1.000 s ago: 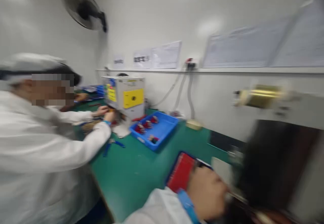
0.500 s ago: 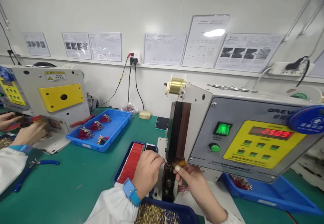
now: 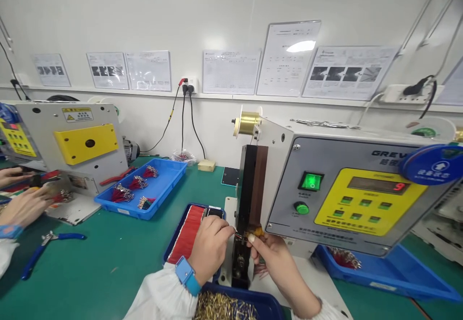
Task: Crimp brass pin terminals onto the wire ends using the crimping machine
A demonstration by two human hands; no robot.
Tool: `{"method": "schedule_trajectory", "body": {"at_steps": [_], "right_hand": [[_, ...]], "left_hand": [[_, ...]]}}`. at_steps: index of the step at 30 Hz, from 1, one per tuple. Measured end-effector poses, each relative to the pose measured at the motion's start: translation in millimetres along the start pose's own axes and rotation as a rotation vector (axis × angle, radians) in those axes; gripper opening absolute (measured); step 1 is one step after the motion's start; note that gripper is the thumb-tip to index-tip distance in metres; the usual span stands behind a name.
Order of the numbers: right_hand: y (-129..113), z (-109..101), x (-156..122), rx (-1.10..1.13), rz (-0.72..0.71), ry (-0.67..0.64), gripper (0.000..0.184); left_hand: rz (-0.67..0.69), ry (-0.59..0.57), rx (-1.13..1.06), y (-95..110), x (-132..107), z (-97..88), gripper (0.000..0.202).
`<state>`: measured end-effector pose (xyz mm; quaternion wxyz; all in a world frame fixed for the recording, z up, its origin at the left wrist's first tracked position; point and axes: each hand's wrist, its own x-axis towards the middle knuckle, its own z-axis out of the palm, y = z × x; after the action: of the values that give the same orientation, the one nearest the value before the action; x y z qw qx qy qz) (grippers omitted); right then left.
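Note:
My left hand (image 3: 213,243), with a blue wrist strap, is closed in a pinch at the left of the bench machine's black press head (image 3: 246,190). A thin reddish wire (image 3: 238,235) seems to run from its fingertips into the work point. On the other side my right hand (image 3: 271,255) is closed, thumb against forefinger, beside an orange-yellow part (image 3: 258,232); what it pinches is too small to make out. Under my left wrist, a dark blue tray (image 3: 269,300) holds loose brass-coloured pins (image 3: 226,306). Red wires (image 3: 186,233) lie in another tray behind my left hand.
The machine's control panel (image 3: 347,204) overhangs at right, above a blue bin (image 3: 405,272) with wire bundles. Left of centre is a blue tray (image 3: 170,185) with several bundles. Blue-handled cutters (image 3: 48,238) lie near a co-worker's hands (image 3: 27,206) at a second machine (image 3: 75,141).
The red display went from several digits to a single 9. My hands keep almost the same place and pinch. The co-worker's near hand moved left, and the view shifted slightly.

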<state>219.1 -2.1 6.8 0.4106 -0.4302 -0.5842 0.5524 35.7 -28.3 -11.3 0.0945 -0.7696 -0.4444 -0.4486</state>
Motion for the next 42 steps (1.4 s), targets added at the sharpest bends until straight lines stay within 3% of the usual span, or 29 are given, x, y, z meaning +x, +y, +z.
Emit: {"method": "schedule_trajectory", "body": {"at_steps": [13, 23, 30, 42], "right_hand": [[16, -2, 6, 0.009, -0.034, 0.008, 0.052], [5, 0, 0, -0.018, -0.032, 0.019, 0.052], [14, 7, -1, -0.008, -0.014, 0.124, 0.057], [7, 9, -2, -0.011, -0.058, 0.133, 0.059]], "left_hand": [[-0.015, -0.022, -0.006, 1, 0, 0.9, 0.027], [0.010, 0.042, 0.029, 4, 1, -1.6, 0.025], [-0.004, 0.022, 0.029, 4, -1, -0.6, 0.022], [-0.003, 0.025, 0.042, 5, 1, -1.0, 0.022]]}}
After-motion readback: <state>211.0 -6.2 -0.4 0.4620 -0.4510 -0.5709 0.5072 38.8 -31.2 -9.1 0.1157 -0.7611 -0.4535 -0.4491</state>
